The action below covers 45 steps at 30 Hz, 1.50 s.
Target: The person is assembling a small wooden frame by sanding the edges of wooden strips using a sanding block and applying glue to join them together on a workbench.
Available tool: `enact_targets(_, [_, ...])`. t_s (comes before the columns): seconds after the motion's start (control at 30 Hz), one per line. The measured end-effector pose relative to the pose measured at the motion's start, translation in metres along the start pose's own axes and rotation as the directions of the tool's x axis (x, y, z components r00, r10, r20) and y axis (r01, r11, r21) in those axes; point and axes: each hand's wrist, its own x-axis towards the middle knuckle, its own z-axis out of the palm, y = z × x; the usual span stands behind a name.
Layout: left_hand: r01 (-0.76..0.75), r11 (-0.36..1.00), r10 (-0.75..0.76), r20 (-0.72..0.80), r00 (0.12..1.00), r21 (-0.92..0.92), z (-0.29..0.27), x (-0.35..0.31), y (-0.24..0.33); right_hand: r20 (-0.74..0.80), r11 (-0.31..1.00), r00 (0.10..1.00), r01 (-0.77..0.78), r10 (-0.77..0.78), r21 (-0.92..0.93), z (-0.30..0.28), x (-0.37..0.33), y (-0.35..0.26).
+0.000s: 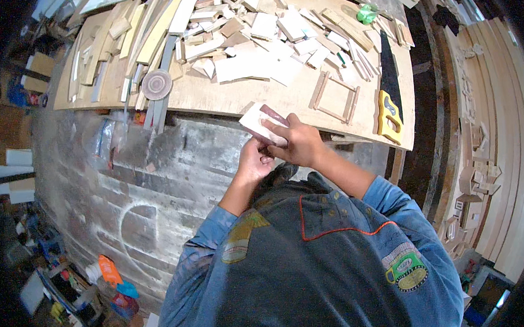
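Close to the table's front edge, my two hands are together on a pale wood piece. A reddish-brown sheet that looks like sandpaper lies along its far side. My right hand is closed over the right end of both, fingers pressed on the top face. From below and nearer my body, my left hand grips the wood piece with curled fingers; its fingertips are partly hidden under the piece and the right hand.
On the wooden table lie a heap of wood offcuts, long strips, a small wooden frame, a yellow-handled handsaw, a round disc and a green object. Boards are at the right.
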Motion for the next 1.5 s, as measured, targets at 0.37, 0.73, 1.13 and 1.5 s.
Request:
enact_targets(0.37, [0.286,0.936,-0.146,0.511,0.847,-0.206,-0.041,0.025,0.001,-0.059,0.994,0.993,-0.104,0.102,-0.043,-0.001,0.021,0.006])
enact_targets(0.73, [-0.328,0.835,0.242,0.240,0.940,0.441,-0.024,-0.033,0.007,-0.090,0.999,0.994,-0.054,0.054,-0.003,0.012,0.011,0.007])
enact_targets(1.13, [-0.175,0.963,0.119,0.260,0.958,0.204,-0.019,-0.036,-0.005,-0.082,0.991,0.988,0.135,-0.134,0.001,0.001,-0.006,0.016])
enact_targets(1.5, [-0.230,0.947,0.161,0.286,0.944,0.223,-0.020,-0.021,0.000,-0.099,0.991,0.988,-0.122,0.116,-0.056,-0.001,0.015,0.033])
